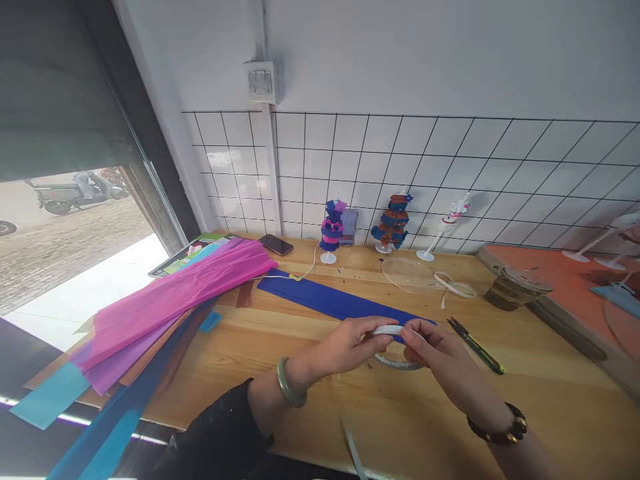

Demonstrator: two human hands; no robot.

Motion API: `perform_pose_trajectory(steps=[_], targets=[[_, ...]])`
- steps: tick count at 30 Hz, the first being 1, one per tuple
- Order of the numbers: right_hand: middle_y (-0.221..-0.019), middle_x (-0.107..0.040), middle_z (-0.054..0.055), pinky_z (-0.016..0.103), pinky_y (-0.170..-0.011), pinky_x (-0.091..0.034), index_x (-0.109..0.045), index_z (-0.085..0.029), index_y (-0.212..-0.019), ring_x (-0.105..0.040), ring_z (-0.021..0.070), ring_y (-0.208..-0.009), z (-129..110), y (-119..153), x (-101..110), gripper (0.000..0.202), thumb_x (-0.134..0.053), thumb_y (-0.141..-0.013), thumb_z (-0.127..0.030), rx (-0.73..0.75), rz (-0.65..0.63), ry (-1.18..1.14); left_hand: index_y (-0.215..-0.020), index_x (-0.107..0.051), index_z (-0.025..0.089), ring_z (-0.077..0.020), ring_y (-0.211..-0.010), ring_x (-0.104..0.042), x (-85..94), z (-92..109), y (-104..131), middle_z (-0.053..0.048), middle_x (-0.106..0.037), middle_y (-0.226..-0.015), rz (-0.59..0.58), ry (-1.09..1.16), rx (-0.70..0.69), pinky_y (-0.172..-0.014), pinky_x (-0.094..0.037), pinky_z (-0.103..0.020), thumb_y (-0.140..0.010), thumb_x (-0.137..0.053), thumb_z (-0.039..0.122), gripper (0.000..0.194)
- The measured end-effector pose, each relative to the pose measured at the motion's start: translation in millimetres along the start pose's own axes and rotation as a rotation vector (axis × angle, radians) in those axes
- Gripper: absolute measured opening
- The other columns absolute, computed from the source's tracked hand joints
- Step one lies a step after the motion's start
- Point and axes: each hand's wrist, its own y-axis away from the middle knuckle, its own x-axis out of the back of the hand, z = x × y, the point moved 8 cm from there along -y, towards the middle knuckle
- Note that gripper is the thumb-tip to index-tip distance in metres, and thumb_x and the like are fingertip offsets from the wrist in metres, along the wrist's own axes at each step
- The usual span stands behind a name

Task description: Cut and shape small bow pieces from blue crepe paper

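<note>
The left hand (353, 345) held its grip as a narrow pinch, thumb and fingers meeting on the white ring (389, 330), which looked like a roll of tape. The right hand (440, 345) pinched the same ring close beside, its fingertips curled tightly in. The ring hung between both hands, just in front of the right end of the blue strip (320, 296); whether its lower edge touched the tabletop (240, 373) could not be told.

Done well, this step probably called for a light, steady pinch from one hand while the other worked at the band with its thumb, as a hard squeeze might have bent the ring. Keeping it clear of the blue strip would likely have saved that paper from creasing.

The craft knife (477, 346) lay near, to the right of the blue strip, so elbow and wrist were best kept off it. Behind the strip's right half were a clear disc (406, 275) and a ribbon loop (463, 291). Left of the strip lay the pink paper (185, 293), and behind its left end the phone (277, 245).
</note>
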Motion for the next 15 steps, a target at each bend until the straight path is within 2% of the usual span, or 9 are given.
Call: perform_pose_trajectory(steps=[3, 7, 11, 15], targets=[[-0.050, -0.032, -0.006, 0.024, -0.046, -0.027, -0.046, -0.021, -0.066, -0.032, 0.0104, -0.048, 1.4, -3.8, -4.8, 0.040, -0.052, -0.074, -0.059, 0.017, 0.073, -0.126, -0.130, -0.041, 0.017, -0.0144, -0.080, -0.055, 3.7, -4.3, 0.5, -0.006, -0.062, -0.091, 0.018, -0.068, 0.015, -0.074, -0.045, -0.027, -0.091, -0.032, 0.040, 0.047], [-0.050, -0.038, -0.005, 0.025, -0.049, -0.030, -0.048, -0.020, -0.066, -0.036, 0.0107, -0.050, 7.3, -8.8, -2.0, 0.037, -0.057, -0.074, -0.054, 0.030, 0.196, -0.227, -0.136, -0.031, 0.017, -0.0178, -0.093, -0.055, 8.4, -8.8, 2.1, -0.009, -0.059, -0.105, 0.050, -0.143, 0.024, -0.084, -0.043, -0.031, -0.092, -0.028, 0.041, 0.051], [-0.049, -0.034, -0.006, 0.026, -0.056, -0.034, -0.045, -0.020, -0.062, -0.037, 0.0105, -0.053, 6.7, -12.3, 2.7, 0.036, -0.059, -0.076, -0.049, 0.091, 0.294, -0.429, -0.133, -0.033, 0.018, -0.0181, -0.097, -0.053, 13.7, -9.1, 2.3, -0.010, -0.054, -0.116, 0.135, -0.180, -0.010, -0.088, -0.042, -0.033, -0.093, -0.025, 0.040, 0.047], [-0.052, -0.033, -0.007, 0.025, -0.058, -0.037, -0.040, -0.019, -0.056, -0.033, 0.0079, -0.051, 1.5, -14.4, -1.3, 0.040, -0.063, -0.075, -0.046, 0.123, 0.373, -0.656, -0.120, -0.043, 0.017, -0.0166, -0.082, -0.053, 14.8, -14.8, 1.3, -0.007, -0.058, -0.094, 0.184, -0.234, -0.008, -0.077, -0.044, -0.031, -0.093, -0.022, 0.042, 0.042]])
